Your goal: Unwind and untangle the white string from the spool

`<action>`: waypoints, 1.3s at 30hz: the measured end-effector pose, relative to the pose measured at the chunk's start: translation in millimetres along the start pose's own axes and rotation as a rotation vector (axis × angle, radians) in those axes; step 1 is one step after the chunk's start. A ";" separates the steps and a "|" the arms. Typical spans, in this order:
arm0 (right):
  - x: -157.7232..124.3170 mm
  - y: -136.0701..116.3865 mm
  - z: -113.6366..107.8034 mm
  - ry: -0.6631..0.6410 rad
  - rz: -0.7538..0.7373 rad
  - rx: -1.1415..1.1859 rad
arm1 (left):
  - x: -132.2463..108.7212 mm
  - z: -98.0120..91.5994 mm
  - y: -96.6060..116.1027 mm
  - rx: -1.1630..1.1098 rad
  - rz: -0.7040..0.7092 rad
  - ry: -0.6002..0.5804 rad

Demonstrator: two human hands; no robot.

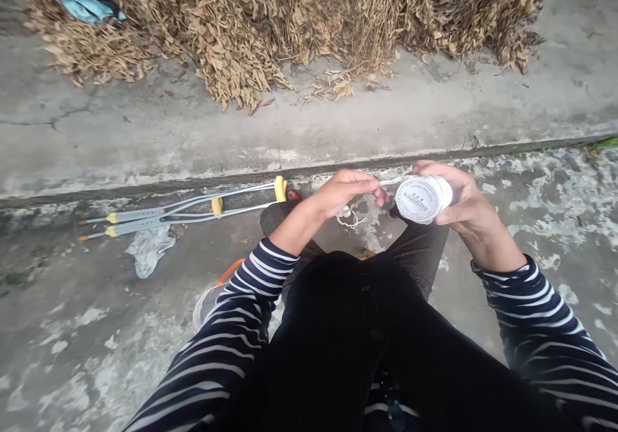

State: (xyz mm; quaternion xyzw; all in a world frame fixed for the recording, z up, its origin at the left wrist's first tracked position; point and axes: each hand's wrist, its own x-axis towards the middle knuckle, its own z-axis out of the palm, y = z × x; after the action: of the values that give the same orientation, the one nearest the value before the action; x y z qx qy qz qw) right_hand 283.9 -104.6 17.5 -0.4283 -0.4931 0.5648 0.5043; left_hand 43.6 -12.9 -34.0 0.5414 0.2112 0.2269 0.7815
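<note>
My right hand (461, 200) is wrapped round a white spool (418, 199) with dark print on its round end face, which is turned toward me. From the spool's left side a thin white string (390, 181) runs across to my left hand (348, 192). The fingers of that hand are closed on the string, level with the spool and a short way left of it. Below my left hand, a loose curl of white string (355, 219) hangs or lies near the ground; I cannot tell which.
Grey crutches (193, 212) with yellow pads lie on the concrete at left, beside a crumpled clear plastic bag (150, 250). A container with an orange edge (230, 271) is partly hidden by my left sleeve. Dried leafy stalks (270, 26) cover the raised ledge (299, 129) ahead.
</note>
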 end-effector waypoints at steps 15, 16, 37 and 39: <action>4.1 -4.9 11.6 -0.202 -0.082 -0.257 | 12.9 -34.6 31.5 0.361 -0.100 -0.021; 3.9 -3.9 11.1 -0.200 -0.079 -0.260 | 11.5 -34.7 35.6 0.440 -0.089 -0.007; 3.9 9.7 22.3 -0.224 -0.270 -0.504 | 8.7 -36.2 35.5 0.444 -0.118 0.065; 4.1 10.1 24.4 -0.233 -0.288 -0.524 | 8.6 -40.2 40.5 0.441 -0.116 0.067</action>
State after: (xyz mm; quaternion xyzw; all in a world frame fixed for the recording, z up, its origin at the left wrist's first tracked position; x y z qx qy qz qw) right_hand 258.0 -103.6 11.1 -0.4019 -0.7319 0.3868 0.3915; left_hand 22.3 34.8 -9.6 0.6782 0.3124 0.1477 0.6486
